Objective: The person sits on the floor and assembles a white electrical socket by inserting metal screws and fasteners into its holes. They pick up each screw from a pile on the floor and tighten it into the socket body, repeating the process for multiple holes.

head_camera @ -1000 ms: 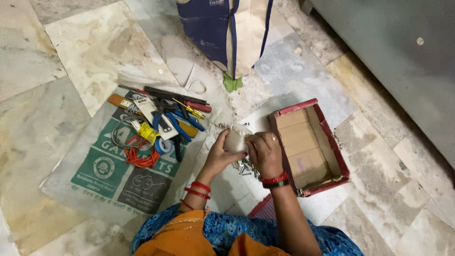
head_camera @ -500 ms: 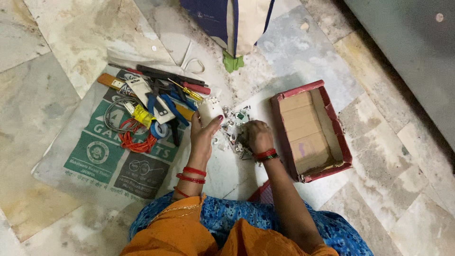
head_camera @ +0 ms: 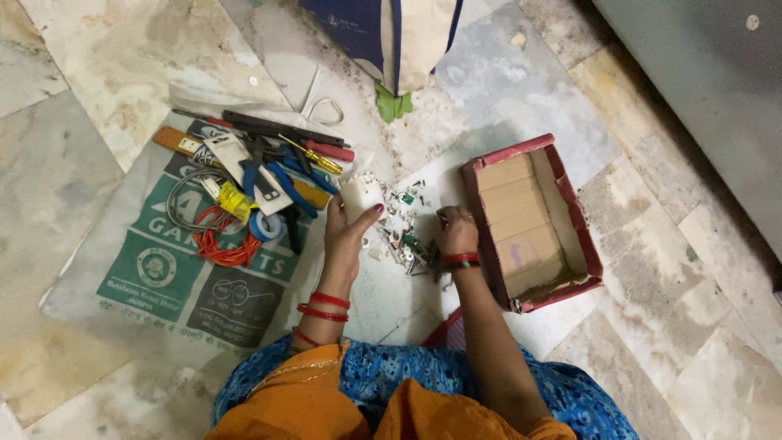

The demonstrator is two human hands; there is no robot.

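A small white container (head_camera: 359,195) sits in the left hand (head_camera: 349,231), fingers wrapped around its lower half, at ten o'clock from a scatter of screws (head_camera: 405,235) on the floor. The right hand (head_camera: 457,232) rests at the pile's three o'clock edge, fingertips curled down; whether they pinch anything I cannot tell. A red cardboard box (head_camera: 562,175) lies just beyond at three o'clock, and tools on a printed sack (head_camera: 175,269) at nine o'clock.

worn marble floor (head_camera: 81,65), cardboard box (head_camera: 521,224)
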